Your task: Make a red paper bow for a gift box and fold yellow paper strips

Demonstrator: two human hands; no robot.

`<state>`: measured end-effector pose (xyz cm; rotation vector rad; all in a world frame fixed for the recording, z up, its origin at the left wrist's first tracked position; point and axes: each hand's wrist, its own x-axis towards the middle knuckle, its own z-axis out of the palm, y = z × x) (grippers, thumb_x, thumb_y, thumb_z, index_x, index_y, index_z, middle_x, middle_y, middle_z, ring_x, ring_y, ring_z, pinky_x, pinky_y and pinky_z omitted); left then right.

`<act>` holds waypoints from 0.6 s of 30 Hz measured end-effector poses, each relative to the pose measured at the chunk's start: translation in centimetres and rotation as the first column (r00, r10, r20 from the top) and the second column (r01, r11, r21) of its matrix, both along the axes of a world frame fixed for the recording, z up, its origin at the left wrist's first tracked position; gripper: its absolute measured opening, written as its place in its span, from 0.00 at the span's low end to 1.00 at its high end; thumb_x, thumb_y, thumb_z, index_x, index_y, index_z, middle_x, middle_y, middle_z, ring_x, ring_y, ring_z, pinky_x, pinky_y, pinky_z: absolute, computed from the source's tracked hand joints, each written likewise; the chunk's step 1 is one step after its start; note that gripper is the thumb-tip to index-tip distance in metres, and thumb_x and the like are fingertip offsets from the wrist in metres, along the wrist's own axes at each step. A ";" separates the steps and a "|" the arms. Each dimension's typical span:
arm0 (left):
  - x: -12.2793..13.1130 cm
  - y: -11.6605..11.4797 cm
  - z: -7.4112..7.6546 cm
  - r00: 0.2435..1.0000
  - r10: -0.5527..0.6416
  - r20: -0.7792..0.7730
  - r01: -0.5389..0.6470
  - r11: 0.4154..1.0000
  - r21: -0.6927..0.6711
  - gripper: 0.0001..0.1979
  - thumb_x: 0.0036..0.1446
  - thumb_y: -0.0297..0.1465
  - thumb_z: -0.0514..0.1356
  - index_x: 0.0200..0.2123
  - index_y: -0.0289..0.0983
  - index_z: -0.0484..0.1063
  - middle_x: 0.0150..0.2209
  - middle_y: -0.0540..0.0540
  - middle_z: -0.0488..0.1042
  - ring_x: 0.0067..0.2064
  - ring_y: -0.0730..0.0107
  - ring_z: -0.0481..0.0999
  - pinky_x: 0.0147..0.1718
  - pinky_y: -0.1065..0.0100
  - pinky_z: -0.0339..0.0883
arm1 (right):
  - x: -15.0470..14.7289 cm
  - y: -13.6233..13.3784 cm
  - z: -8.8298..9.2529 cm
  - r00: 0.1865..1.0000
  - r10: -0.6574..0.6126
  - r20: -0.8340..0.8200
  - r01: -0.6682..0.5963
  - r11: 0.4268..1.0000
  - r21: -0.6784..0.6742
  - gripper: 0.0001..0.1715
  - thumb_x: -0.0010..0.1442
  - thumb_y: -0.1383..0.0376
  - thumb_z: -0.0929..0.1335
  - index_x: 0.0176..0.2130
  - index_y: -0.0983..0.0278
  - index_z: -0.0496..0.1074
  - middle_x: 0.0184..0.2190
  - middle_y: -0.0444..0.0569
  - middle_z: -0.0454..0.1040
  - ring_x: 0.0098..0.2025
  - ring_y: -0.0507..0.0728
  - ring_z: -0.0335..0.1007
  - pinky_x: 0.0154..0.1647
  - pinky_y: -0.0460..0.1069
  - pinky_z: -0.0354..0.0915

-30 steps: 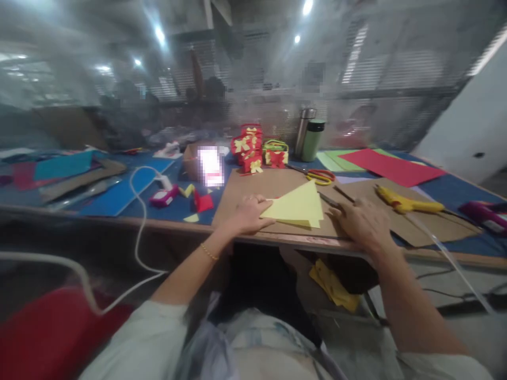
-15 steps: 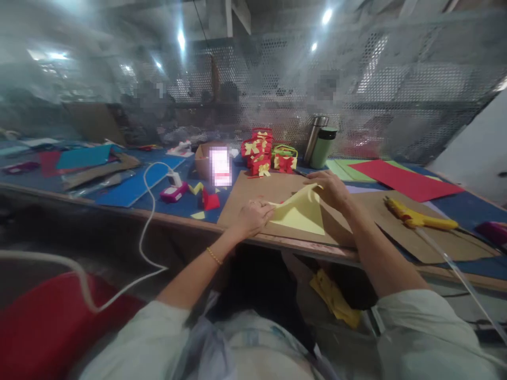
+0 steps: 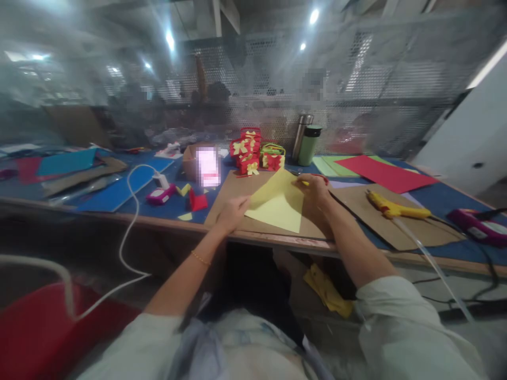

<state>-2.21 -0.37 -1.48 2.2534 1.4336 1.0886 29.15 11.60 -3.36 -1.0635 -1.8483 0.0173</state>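
A pale yellow paper sheet (image 3: 277, 214) lies on a brown cardboard sheet (image 3: 222, 198) in front of me, its far part folded up and standing. My left hand (image 3: 233, 212) is closed on the paper's left corner. At the right edge of the paper is my right hand (image 3: 315, 190), its fingers curled around a slim red-and-yellow tool (image 3: 304, 183). Most of that tool is hidden by the fingers, so its kind cannot be made out.
Red and yellow paper boxes with bows (image 3: 249, 150) stand behind, beside a green flask (image 3: 310, 146) and a steel flask (image 3: 302, 132). On the right lie a yellow glue gun (image 3: 396, 207) and red paper (image 3: 390, 173). Left are a lit phone (image 3: 208, 166) and a white cable (image 3: 137, 211).
My right hand has let go of the paper's raised corner and now grips the slim tool. The paper's folded part stands taller. The view has turned slightly right.
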 end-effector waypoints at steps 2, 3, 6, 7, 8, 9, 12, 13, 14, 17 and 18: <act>-0.1 0.2 0.1 1.000 0.022 0.015 -0.022 0.999 -0.043 0.16 0.68 0.30 0.56 0.51 0.38 0.82 0.53 0.43 0.83 0.53 0.57 0.82 0.55 0.61 0.72 | -0.1 -0.1 0.4 0.999 -0.014 -0.032 0.013 1.000 -0.014 0.19 0.61 0.50 0.70 0.28 0.59 0.71 0.26 0.47 0.74 0.29 0.57 0.69 0.33 0.51 0.65; -0.1 0.3 0.2 0.999 0.033 0.018 -0.032 0.998 -0.060 0.16 0.67 0.29 0.57 0.52 0.38 0.83 0.54 0.43 0.83 0.54 0.56 0.81 0.56 0.61 0.71 | -0.2 -0.2 0.6 0.998 -0.023 -0.050 0.022 1.000 -0.017 0.18 0.62 0.50 0.69 0.28 0.59 0.70 0.26 0.46 0.73 0.30 0.56 0.68 0.34 0.51 0.64; -0.1 0.6 0.2 0.998 0.058 0.016 -0.056 0.993 -0.099 0.17 0.65 0.27 0.57 0.51 0.39 0.83 0.55 0.44 0.82 0.56 0.56 0.81 0.58 0.60 0.70 | -0.2 -0.5 1.3 0.990 -0.051 -0.128 0.049 0.999 -0.020 0.17 0.63 0.51 0.67 0.30 0.59 0.67 0.26 0.45 0.71 0.30 0.55 0.65 0.33 0.50 0.63; -0.1 0.6 0.2 0.998 0.058 0.013 -0.056 0.993 -0.106 0.17 0.65 0.27 0.57 0.51 0.39 0.83 0.54 0.44 0.83 0.56 0.56 0.81 0.58 0.60 0.70 | -0.1 -0.6 1.5 0.982 -0.058 -0.181 0.056 0.998 -0.016 0.17 0.63 0.51 0.67 0.30 0.59 0.66 0.26 0.44 0.70 0.30 0.55 0.64 0.33 0.50 0.62; 0.0 0.6 0.2 0.998 0.058 0.010 -0.057 0.992 -0.111 0.17 0.64 0.27 0.58 0.50 0.39 0.84 0.54 0.44 0.83 0.56 0.56 0.81 0.58 0.61 0.70 | 0.0 -0.8 1.7 0.967 -0.066 -0.245 0.066 0.998 -0.009 0.17 0.63 0.50 0.67 0.31 0.59 0.66 0.26 0.43 0.68 0.29 0.54 0.63 0.33 0.50 0.62; 0.0 0.5 0.2 0.998 0.059 0.011 -0.057 0.992 -0.114 0.17 0.64 0.27 0.58 0.50 0.39 0.84 0.54 0.44 0.83 0.55 0.57 0.81 0.57 0.61 0.70 | 0.2 -0.9 1.9 0.946 -0.076 -0.316 0.080 0.997 0.001 0.17 0.63 0.50 0.67 0.30 0.59 0.65 0.25 0.42 0.67 0.29 0.54 0.62 0.32 0.50 0.62; -0.1 0.4 0.2 0.996 0.087 0.036 -0.083 0.991 -0.106 0.16 0.63 0.26 0.58 0.47 0.40 0.85 0.51 0.44 0.84 0.53 0.57 0.82 0.54 0.62 0.71 | 0.7 -1.2 2.4 0.862 -0.111 -0.494 0.148 0.988 0.038 0.16 0.61 0.52 0.67 0.29 0.59 0.65 0.24 0.41 0.64 0.28 0.53 0.60 0.32 0.50 0.61; -0.3 0.3 0.2 0.992 0.111 0.057 -0.106 0.990 -0.091 0.15 0.63 0.27 0.58 0.46 0.39 0.85 0.49 0.44 0.85 0.51 0.57 0.82 0.52 0.63 0.72 | 0.8 -1.2 2.6 0.835 -0.113 -0.538 0.164 0.985 0.047 0.15 0.61 0.52 0.67 0.30 0.59 0.66 0.24 0.41 0.65 0.28 0.53 0.60 0.32 0.49 0.61; -0.6 0.3 0.3 0.987 0.140 0.082 -0.134 0.988 -0.073 0.14 0.63 0.29 0.59 0.43 0.38 0.85 0.45 0.45 0.86 0.48 0.57 0.83 0.49 0.63 0.72 | 0.9 -1.2 2.7 0.809 -0.109 -0.578 0.169 0.984 0.052 0.14 0.60 0.52 0.67 0.31 0.60 0.67 0.25 0.41 0.66 0.28 0.53 0.61 0.32 0.49 0.61; -2.5 0.5 1.3 0.960 0.234 0.152 -0.234 0.972 -0.024 0.15 0.63 0.34 0.58 0.36 0.35 0.84 0.35 0.47 0.84 0.40 0.58 0.81 0.41 0.65 0.72 | 1.0 -1.0 2.7 0.747 -0.092 -0.658 0.145 0.989 0.027 0.13 0.58 0.53 0.68 0.32 0.60 0.69 0.26 0.42 0.70 0.28 0.53 0.63 0.30 0.49 0.62; -3.5 0.5 1.9 0.949 0.260 0.179 -0.261 0.965 -0.021 0.15 0.63 0.34 0.58 0.35 0.34 0.84 0.33 0.47 0.83 0.39 0.59 0.80 0.39 0.66 0.71 | 1.0 -0.9 2.6 0.737 -0.097 -0.669 0.139 0.990 0.010 0.13 0.58 0.54 0.69 0.31 0.60 0.69 0.26 0.42 0.70 0.28 0.53 0.63 0.30 0.49 0.61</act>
